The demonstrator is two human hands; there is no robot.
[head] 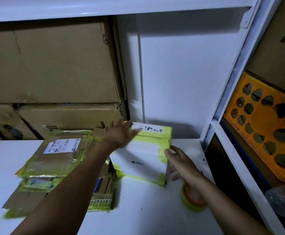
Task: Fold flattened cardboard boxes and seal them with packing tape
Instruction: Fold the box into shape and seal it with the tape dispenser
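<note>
Steadying the taped white box (143, 160) at the far right of the table (146, 209), I've got my left hand (119, 134) lying flat on its top and my right hand (179, 163) open-fingered against its side, so one looks sealed while the flattened stack (53, 160) at left awaits folding.

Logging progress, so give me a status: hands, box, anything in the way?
Left hand flat on box top. Right hand against its right side. Box taped, on table. Tape roll near side; flat boxes stacked left.
</note>
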